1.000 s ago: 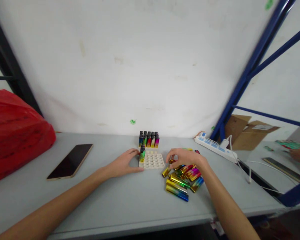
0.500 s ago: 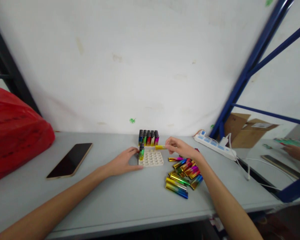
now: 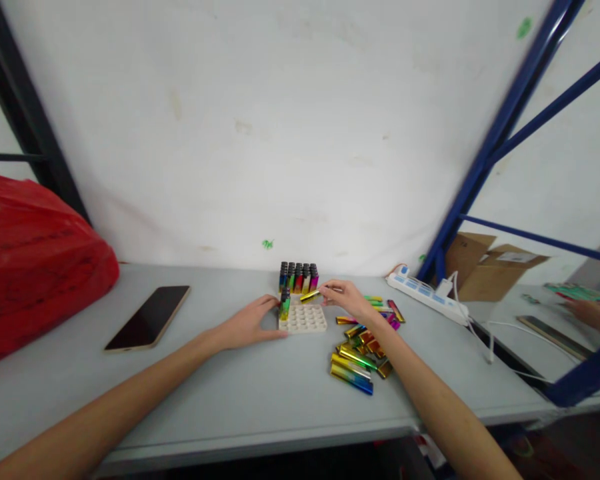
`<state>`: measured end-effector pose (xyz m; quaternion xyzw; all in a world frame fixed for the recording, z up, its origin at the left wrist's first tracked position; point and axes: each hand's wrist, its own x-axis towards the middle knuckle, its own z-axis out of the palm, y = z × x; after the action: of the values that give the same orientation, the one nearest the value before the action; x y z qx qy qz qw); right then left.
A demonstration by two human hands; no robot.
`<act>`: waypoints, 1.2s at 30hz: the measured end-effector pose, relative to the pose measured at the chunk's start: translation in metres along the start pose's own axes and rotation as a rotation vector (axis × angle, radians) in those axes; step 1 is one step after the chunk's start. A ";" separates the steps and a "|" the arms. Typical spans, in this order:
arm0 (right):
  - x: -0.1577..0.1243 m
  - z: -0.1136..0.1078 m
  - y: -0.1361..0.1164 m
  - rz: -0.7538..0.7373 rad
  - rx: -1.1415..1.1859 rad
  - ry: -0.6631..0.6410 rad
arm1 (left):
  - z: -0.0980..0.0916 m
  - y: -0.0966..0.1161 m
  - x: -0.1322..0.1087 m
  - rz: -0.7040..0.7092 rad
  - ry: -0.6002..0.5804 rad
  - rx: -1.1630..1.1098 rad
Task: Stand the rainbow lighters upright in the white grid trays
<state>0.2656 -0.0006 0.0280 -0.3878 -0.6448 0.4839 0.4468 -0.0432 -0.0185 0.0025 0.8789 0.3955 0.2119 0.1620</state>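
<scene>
Gold lighter (image 3: 310, 295) in right hand (image 3: 343, 298) over tray (image 3: 307, 323) with upright lighter (image 3: 285, 307)

Right hand (image 3: 345, 298): risen from the loose pile (image 3: 363, 353); now above the far edge of the tray (image 3: 304, 321).
Gold lighter (image 3: 310, 295): lifted off the pile, pinched at fingertips; was level, now tilted, nearer the tray.

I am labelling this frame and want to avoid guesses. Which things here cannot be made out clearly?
All in the head view:
- gold lighter: one end covered by fingers of the right hand; too small to tell its cap end.
- white tray: left edge partly hidden by the left hand; holes too small to count.
- co-worker's hand: cut off by the right edge, blurred.
- red bag: cut off by the left edge; contents hidden.
</scene>
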 end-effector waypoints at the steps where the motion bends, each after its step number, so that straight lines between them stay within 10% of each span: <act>1: -0.001 0.003 -0.001 0.008 0.048 0.008 | 0.000 0.000 0.000 0.007 0.004 -0.005; 11: 0.001 0.025 -0.011 -0.018 0.298 0.057 | 0.003 0.001 -0.004 0.034 0.023 -0.018; 36: -0.001 0.045 -0.012 -0.224 -0.615 0.224 | -0.001 0.005 -0.008 0.059 0.000 0.015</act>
<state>0.2221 -0.0167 0.0335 -0.4820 -0.7460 0.1692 0.4272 -0.0455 -0.0272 0.0041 0.8913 0.3711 0.2135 0.1493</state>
